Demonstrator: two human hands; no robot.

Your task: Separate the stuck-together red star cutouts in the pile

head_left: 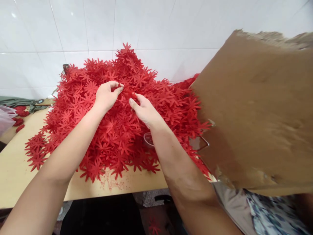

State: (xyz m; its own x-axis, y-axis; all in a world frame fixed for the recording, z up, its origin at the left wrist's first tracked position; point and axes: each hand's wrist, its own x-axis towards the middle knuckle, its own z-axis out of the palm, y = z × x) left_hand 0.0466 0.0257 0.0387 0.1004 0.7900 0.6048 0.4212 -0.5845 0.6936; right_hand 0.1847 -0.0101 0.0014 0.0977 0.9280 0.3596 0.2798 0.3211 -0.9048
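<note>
A big heap of red flower-shaped cutouts [111, 125] with narrow pointed petals covers much of the table. Over its middle, my left hand [107, 95] pinches a bit of red between thumb and forefinger. Close to its right, my right hand [144, 109] also has thumb and fingertips closed around red material. A red flower cutout [127, 91] stretches between the two hands, though its outline blends into the heap behind. The rim of a clear plastic cup [148, 139] shows beside my right wrist, partly hidden by the cutouts and my forearm.
A large brown cardboard sheet [256, 107] with a torn top edge stands at the right, beside a bent metal wire [204, 143]. White tiled wall [156, 26] backs the pale wooden table [17, 169]. Dark red pieces [21, 112] and green cloth lie far left. Another person's patterned clothing [271, 212] shows lower right.
</note>
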